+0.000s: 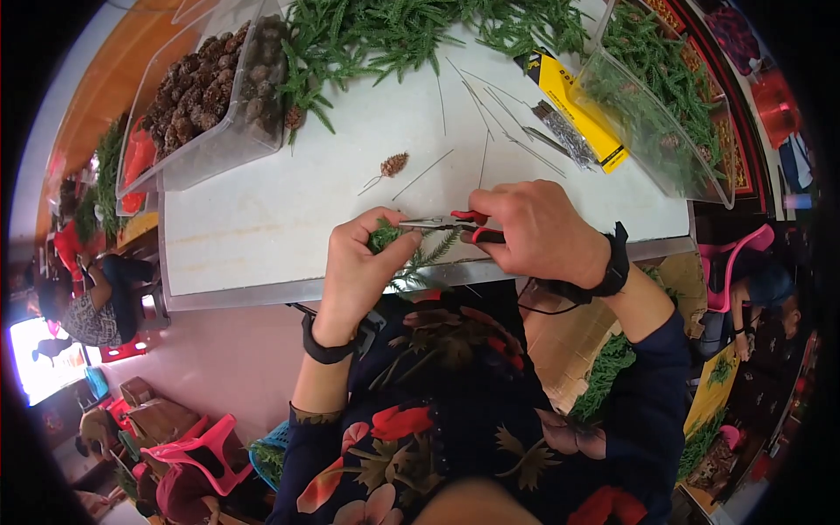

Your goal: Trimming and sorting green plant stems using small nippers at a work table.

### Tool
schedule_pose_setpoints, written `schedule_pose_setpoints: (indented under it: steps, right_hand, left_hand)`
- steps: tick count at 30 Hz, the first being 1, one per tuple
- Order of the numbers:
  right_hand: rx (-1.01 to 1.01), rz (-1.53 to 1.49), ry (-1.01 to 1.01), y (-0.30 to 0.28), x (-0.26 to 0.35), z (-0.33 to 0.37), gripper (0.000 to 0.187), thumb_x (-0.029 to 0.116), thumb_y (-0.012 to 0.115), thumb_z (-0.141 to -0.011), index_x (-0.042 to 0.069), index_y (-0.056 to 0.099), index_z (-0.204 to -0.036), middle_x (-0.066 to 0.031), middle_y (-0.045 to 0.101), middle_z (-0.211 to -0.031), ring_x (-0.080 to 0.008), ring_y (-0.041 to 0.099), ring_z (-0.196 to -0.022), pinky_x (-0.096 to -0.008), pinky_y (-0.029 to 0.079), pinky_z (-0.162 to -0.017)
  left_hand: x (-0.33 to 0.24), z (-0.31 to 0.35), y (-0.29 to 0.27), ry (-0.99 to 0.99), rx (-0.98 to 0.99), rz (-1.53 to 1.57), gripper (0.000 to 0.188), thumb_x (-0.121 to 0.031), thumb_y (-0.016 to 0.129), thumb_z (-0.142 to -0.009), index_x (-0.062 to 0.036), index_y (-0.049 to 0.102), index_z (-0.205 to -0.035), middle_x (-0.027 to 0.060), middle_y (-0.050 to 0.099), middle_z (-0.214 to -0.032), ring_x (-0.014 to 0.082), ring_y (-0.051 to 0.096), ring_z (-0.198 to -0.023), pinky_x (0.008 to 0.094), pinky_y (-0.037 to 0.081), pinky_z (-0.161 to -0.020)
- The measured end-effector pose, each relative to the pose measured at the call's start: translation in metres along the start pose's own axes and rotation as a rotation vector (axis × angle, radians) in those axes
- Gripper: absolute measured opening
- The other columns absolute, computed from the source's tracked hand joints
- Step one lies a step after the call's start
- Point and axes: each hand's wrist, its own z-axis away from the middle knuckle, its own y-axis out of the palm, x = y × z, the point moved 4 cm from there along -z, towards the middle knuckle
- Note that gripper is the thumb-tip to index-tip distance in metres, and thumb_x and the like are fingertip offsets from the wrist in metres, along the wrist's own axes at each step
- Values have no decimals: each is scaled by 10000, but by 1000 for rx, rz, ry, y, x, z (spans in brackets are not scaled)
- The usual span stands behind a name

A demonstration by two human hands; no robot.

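My left hand point(366, 258) pinches a green artificial pine sprig point(427, 255) near the table's front edge. The leafy ends stick out below and to the right of the fingers. My right hand point(544, 226) is closed round pliers point(477, 234) with red and black handles. Their metal jaws reach left to the fingertips of my left hand, at the top of the sprig; what lies between the jaws is too small to make out. Just beyond my hands, a small brown pine cone point(395, 164) with a wire tail lies on the white tabletop point(262, 227), beside a loose straight wire point(423, 174).
A clear bin point(197, 175) of pine cones stands at the left. Green sprigs point(385, 39) are heaped along the far side. More thin wires point(477, 109) lie near a yellow package point(584, 114). Another clear bin point(661, 166) holds greenery at right. Other people sit farther off on both sides.
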Motion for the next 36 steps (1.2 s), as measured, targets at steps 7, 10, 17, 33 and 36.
schedule_pose_setpoints:
  steps: [7,10,17,33,36]
  right_hand:
    - [-26,7,151,-17,2,-4,214,236,690,-799,52,632,-892,-126,591,-633,-334,585,-605,-402,444,-553]
    - [-206,-131,158,-24,0,-2,229,259,688,-826,42,625,-862,-126,587,-618,-336,580,-588,-396,437,-540]
    - [-68,-230,194,5,12,12,295,289,725,-817,21,608,-853,-137,580,-625,-338,569,-566,-386,426,-523]
    - [-129,-245,173,10,12,11,307,288,720,-819,8,594,-840,-156,576,-622,-367,564,-585,-402,430,-542]
    - [-95,-302,181,10,11,9,306,284,716,-822,6,590,-834,-160,575,-616,-372,569,-589,-406,435,-547]
  left_hand:
    - [8,0,7,85,-132,154,74,-35,656,-852,-21,641,-923,-53,577,-757,6,462,-651,166,345,-580]
    - [6,1,4,93,-161,234,85,-40,647,-862,-30,645,-947,-56,585,-764,7,467,-644,153,340,-584]
    - [-2,3,6,78,-176,369,88,-18,638,-866,-14,638,-954,-49,573,-780,10,471,-677,165,363,-610]
    - [1,3,5,83,-142,478,110,-5,621,-878,5,647,-984,-22,609,-830,30,526,-718,166,401,-644]
    - [2,4,5,71,-152,495,103,-5,626,-874,3,654,-974,-20,608,-827,32,528,-717,166,401,-647]
